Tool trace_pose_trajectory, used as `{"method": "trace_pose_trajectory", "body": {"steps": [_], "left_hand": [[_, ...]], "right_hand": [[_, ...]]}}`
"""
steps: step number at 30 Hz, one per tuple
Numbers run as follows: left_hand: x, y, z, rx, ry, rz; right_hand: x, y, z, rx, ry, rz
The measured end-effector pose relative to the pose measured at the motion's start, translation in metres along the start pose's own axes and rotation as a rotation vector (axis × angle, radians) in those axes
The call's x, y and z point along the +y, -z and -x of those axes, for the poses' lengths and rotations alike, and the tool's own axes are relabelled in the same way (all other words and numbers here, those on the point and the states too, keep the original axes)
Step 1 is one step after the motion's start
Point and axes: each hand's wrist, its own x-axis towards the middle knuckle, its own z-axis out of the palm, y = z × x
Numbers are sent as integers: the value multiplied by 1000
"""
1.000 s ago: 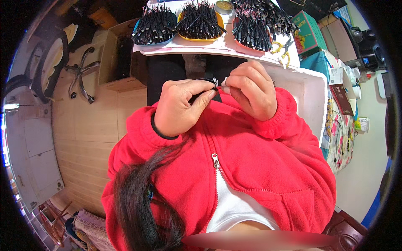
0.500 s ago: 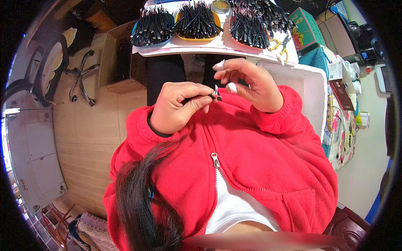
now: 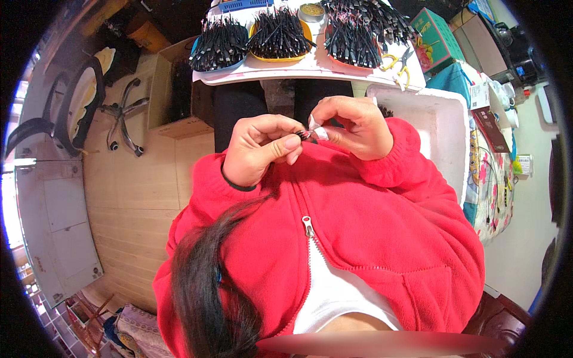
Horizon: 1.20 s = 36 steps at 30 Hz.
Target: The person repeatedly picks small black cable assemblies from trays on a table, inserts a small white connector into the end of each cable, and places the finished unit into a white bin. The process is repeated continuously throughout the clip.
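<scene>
1. My left grip (image 3: 258, 146) is curling inward, pinching thin black-and-red wires (image 3: 304, 135).
2. My right grip (image 3: 358, 127), fingertips white-wrapped, is arching over, pinching their ends.
3. The wires are bridging both hands before my red fleece jacket (image 3: 373, 221).

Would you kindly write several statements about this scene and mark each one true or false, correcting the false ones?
1. The person's bare left hand pinches a bundle of thin black and reddish wires. True.
2. The yellow-handled metal cutting tool lies on the wooden floor. False: it lies on the white table.
3. The right hand has white wrappings on its thumb and a finger. True.
4. The large white foam box is at the person's left side. False: it is at the right side.
5. The yellow tray of black cables stands between a blue tray and a reddish tray. True.
</scene>
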Motion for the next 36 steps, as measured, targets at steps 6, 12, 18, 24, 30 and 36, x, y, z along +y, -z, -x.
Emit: {"method": "trace_pose_trajectory", "body": {"steps": [6,12,18,24,30,36], "left_hand": [[-6,2,-2,-84,-127,192],[-8,2,-5,-93,-37,298],[-10,-1,-4,-108,24,354],[-7,-9,-1,-166,-78,280],[-7,-17,-2,-129,-114,76],[-6,-22,0,-142,-36,-34]], "right_hand": [[24,0,8,258,-280,-370],[11,2,9,148,-98,-99],[-10,-2,-1,79,189,193],[-4,2,5,211,12,149],[-5,10,18,159,66,108],[-20,8,26,71,136,62]]}}
